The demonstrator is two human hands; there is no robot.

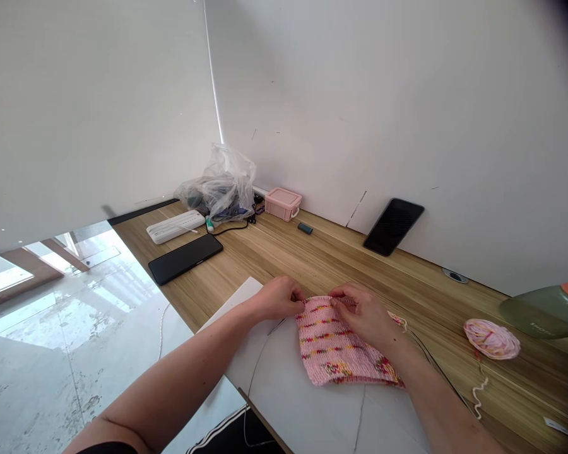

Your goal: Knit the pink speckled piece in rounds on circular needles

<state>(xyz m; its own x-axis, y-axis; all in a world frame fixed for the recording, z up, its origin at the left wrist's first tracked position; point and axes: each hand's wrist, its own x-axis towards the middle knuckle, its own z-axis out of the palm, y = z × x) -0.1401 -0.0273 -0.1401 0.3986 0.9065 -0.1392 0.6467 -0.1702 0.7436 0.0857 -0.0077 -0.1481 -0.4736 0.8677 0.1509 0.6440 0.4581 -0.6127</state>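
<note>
A pink knitted piece (326,340) with red and yellow flecks lies over a white sheet (312,416) at the table's front. My left hand (284,297) pinches its top left corner, fingers closed. On the top right part of the same edge, my right hand (362,312) grips the knitting between thumb and fingers. A thin cable (254,372), likely of a circular needle, loops down from the left side toward my lap. The needle tips are hidden by my fingers. To the right, a ball of pink and yellow yarn (492,338) trails a loose strand.
A black phone (185,258), a white power strip (176,227) and a plastic bag (222,186) lie at the back left. Along the wall are a pink box (283,203) and a leaning phone (394,227). A green bottle (544,311) lies at the right edge.
</note>
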